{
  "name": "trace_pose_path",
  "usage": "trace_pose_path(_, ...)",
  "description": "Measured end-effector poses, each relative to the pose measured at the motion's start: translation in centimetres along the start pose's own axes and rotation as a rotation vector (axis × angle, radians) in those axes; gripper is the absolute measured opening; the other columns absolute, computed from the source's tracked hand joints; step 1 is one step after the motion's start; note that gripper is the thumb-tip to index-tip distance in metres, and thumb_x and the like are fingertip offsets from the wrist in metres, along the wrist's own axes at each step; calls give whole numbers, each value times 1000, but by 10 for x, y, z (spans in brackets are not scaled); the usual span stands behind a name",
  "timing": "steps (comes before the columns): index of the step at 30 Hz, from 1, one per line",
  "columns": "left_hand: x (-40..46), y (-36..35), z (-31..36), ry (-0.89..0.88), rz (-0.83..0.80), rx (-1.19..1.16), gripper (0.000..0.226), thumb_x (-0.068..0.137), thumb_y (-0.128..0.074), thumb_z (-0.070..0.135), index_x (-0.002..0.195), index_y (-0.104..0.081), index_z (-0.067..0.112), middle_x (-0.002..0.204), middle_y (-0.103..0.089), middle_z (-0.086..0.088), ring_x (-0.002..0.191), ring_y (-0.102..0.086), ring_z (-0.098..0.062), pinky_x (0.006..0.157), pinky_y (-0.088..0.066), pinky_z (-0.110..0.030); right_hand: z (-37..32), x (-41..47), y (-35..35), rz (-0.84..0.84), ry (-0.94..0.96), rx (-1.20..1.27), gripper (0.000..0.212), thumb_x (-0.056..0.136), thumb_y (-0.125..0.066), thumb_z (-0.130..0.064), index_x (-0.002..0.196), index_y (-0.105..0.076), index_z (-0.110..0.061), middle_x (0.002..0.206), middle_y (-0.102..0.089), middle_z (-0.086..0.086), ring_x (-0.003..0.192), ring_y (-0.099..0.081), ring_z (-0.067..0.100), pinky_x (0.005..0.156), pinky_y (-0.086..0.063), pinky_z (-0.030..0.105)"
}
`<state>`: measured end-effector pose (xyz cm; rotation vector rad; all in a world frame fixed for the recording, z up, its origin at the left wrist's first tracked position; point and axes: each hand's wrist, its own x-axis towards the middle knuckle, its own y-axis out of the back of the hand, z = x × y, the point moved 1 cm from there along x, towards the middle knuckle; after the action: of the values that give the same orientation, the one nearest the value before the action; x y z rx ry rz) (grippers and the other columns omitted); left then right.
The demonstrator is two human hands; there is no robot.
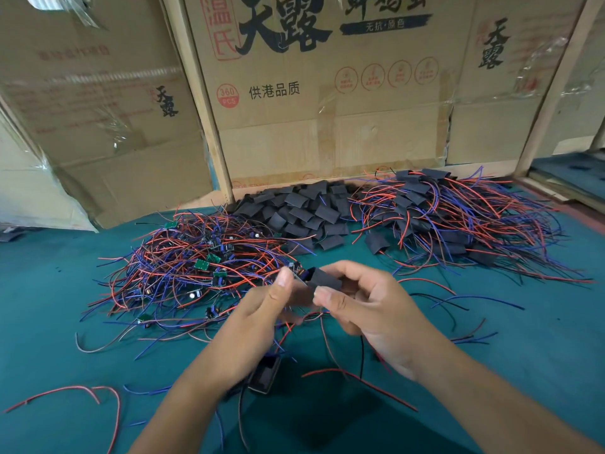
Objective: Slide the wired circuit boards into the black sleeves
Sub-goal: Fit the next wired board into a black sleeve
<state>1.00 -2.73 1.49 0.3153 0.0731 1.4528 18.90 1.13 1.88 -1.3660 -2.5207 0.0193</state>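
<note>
Now the left hand (262, 309) pinches the wired circuit board (296, 270), nosing it into the black sleeve (325, 279) that the right hand (363, 299) pinches steady, mid-bench.

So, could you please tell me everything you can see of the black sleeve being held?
The black sleeve is a short, flattened matte tube, seemingly soft plastic. It is held above the green table, tilted, its open end facing left. The right hand pinches it between thumb and fingers, while the left hand holds a wired circuit board at that opening, only partly inserted.
</note>
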Motion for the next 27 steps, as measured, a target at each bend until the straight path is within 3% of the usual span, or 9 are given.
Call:
trace_pose_path(2, -4, 8, 12, -112, 35, 121, 61, 89, -45, 75, 90, -77, 22, 82, -76, -5, 67, -65, -13, 59, -50, -25, -2, 0, 4, 12, -11, -27, 22, 81, -73, -24, 101, -68, -16, 71, -58, -2, 50, -36, 6, 46, -30, 16)
trace_pose_path(4, -8, 19, 24, -305, 251, 237, 47, 91, -53, 64, 81, -73, 23, 65, -68, -2, 54, -52, -9, 54, -40, -18, -5, 1, 8, 3, 11, -75, 18, 84, -74, -19, 101, -68, -19, 68, -58, -11, 50, -38, 4, 47, -32, 14)
trace_pose_path(7, -11, 28, 31, -439, 396, 424, 26, 93, -55, 50, 105, -69, 31, 97, -68, 11, 90, -61, -6, 80, -42, -15, -7, 2, 12, -35, 78, -207, 20, 84, -74, -21, 103, -67, -24, 74, -63, -14, 62, -52, -2, 58, -42, 13)
trace_pose_path(8, -11, 27, 33, -439, 363, 504, 30, 94, -53, 52, 116, -66, 34, 111, -66, 16, 108, -59, -10, 92, -40, -18, -7, 3, 13, -38, 83, -254, 23, 82, -74, -28, 104, -67, -27, 80, -66, -8, 70, -56, 4, 65, -48, 22)
trace_pose_path(10, -10, 23, 31, -403, 278, 592, 38, 95, -48, 59, 124, -62, 39, 122, -62, 22, 123, -52, -12, 103, -34, -30, -7, 3, 13, -58, 97, -318, 27, 79, -73, -36, 106, -67, -33, 94, -70, 2, 85, -63, 18, 83, -53, 38)
trace_pose_path(13, -8, 18, 29, -390, 249, 613, 27, 92, -50, 60, 107, -64, 41, 114, -59, 32, 114, -51, 1, 100, -32, -34, -7, 2, 13, -101, 134, -343, 25, 82, -73, -30, 105, -66, -34, 97, -71, -9, 87, -65, 7, 81, -50, 21)
trace_pose_path(15, -8, 18, 28, -368, 245, 584, 22, 90, -53, 57, 102, -62, 40, 108, -61, 30, 108, -53, 0, 97, -33, -34, -8, 3, 15, -105, 138, -332, 24, 82, -73, -26, 105, -66, -32, 94, -71, -9, 83, -64, 6, 77, -49, 17)
trace_pose_path(21, -10, 17, 29, -342, 264, 535, 17, 89, -55, 56, 98, -63, 44, 106, -63, 25, 108, -56, -5, 96, -37, -33, -10, 3, 23, -50, 145, -529, 23, 82, -72, -36, 104, -67, -34, 91, -70, -7, 81, -64, 13, 78, -52, 38)
trace_pose_path(27, -9, 17, 28, -349, 261, 484, 26, 89, -57, 54, 96, -68, 32, 102, -65, 15, 105, -59, -12, 97, -40, -37, -10, 2, 23, -41, 190, -565, 26, 83, -72, -35, 108, -65, -33, 99, -71, -9, 91, -67, 12, 85, -51, 34)
